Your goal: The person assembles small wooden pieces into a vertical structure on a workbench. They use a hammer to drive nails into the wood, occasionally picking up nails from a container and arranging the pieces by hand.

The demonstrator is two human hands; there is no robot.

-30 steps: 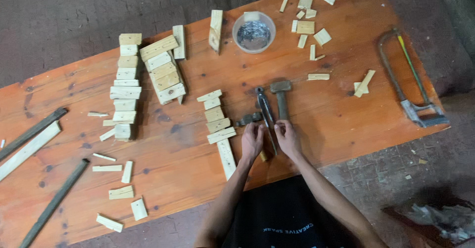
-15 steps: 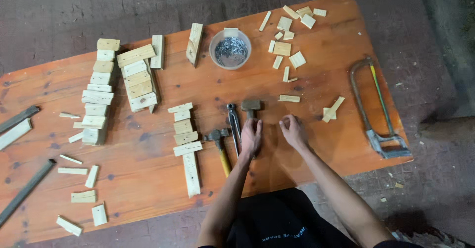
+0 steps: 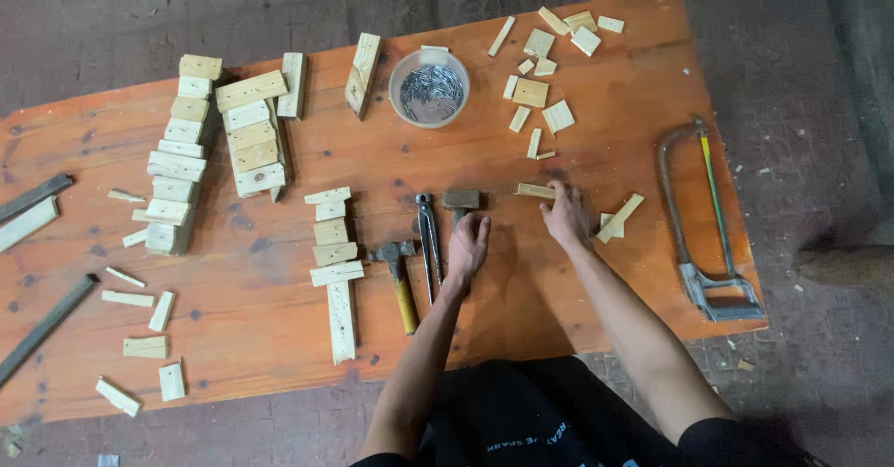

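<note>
An orange-stained wooden table (image 3: 596, 281) carried everything, and the clear plastic bowl of nails (image 3: 429, 88) near its far edge served as the landmark. Beyond the bowl to its right lay a scatter of small pale offcuts (image 3: 545, 85); close on its left rested a chunky wedge-like block (image 3: 362, 73), and farther left stood rows of stacked sawn blocks (image 3: 186, 150). Straight toward the person from the bowl lay dark steel pincers (image 3: 429, 243), a claw hammer (image 3: 399, 276) with a yellowish wooden handle, and a column of short flat boards (image 3: 331, 253). A rusty-framed hacksaw (image 3: 703, 225) lay well off to the bowl's right, near the table edge.

The left hand (image 3: 467, 248) lay flat with fingers loosely together over the handle of a square-headed hammer (image 3: 461, 200), just beside the pincers; whether it gripped the handle could not be told. The right hand (image 3: 566, 214), fingers extended and slightly spread, touched a small rough wood strip (image 3: 534, 190) with its fingertips, below and right of the bowl. Another thin stick (image 3: 621, 217) lay just beside that hand.
</note>
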